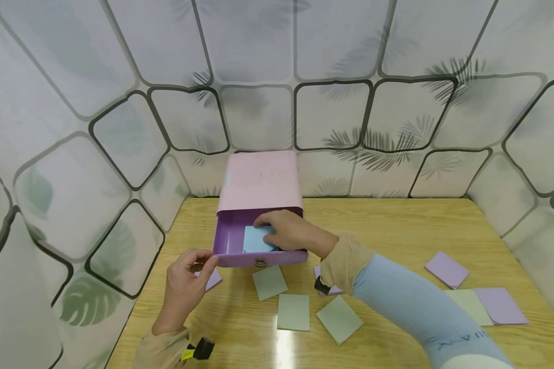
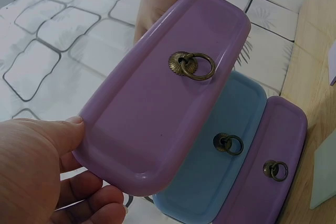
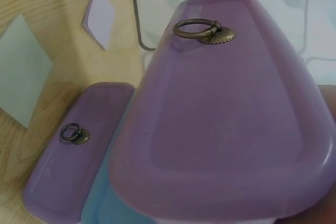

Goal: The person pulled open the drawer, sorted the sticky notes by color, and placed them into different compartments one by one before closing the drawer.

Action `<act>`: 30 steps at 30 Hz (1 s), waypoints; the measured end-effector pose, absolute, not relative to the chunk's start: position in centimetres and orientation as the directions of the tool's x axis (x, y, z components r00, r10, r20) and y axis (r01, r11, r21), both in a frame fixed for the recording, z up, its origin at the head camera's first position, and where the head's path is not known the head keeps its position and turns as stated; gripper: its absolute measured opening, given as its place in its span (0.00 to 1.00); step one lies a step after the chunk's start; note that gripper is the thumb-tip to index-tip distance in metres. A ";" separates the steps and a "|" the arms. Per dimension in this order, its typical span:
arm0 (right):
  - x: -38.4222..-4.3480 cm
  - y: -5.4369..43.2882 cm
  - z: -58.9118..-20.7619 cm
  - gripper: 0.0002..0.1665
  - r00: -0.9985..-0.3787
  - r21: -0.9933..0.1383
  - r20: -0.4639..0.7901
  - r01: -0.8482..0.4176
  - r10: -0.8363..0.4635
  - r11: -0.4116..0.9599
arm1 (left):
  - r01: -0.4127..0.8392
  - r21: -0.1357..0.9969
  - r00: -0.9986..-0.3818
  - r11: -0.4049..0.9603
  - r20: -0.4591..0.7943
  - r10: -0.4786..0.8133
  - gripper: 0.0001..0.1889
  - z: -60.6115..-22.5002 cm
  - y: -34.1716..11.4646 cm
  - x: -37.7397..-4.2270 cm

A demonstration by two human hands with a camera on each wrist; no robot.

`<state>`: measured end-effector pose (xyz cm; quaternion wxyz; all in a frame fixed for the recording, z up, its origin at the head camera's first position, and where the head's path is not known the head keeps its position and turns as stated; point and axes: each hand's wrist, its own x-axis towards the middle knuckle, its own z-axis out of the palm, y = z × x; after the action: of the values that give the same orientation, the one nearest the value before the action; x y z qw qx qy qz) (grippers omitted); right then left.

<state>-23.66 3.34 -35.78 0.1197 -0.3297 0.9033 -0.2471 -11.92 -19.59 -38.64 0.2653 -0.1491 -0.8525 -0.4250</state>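
A small cabinet (image 1: 263, 179) with a pink top has its purple top drawer (image 1: 228, 233) pulled out. My left hand (image 1: 186, 279) grips the drawer's front left corner, thumb at the front face and fingers curled beneath. Inside the drawer lies a light blue sticky note pad (image 1: 255, 240). My right hand (image 1: 288, 230) reaches into the drawer over this pad, index finger by its far edge and thumb over its surface; I cannot tell whether it pinches the pad. Both wrist views show the drawer's front with a brass ring pull (image 2: 199, 66).
Below are a blue drawer (image 2: 218, 156) and another purple drawer (image 2: 268, 161), both closed. Green pads (image 1: 293, 312) and purple pads (image 1: 447, 269) lie scattered on the wooden table (image 1: 378, 220), in front of the cabinet and at the right. Patterned walls enclose the back and sides.
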 end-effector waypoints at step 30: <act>-19.4 13.2 -38.5 0.04 -0.749 -0.619 0.458 -0.655 -0.479 0.434 | 0.486 0.635 -0.834 0.600 0.541 0.104 0.08 -43.2 -23.3 -13.6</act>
<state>-19.40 13.24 -38.54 -0.1072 -0.3373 0.8399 -0.4113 -13.56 -23.31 -43.18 0.2316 -0.1707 -0.8640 -0.4131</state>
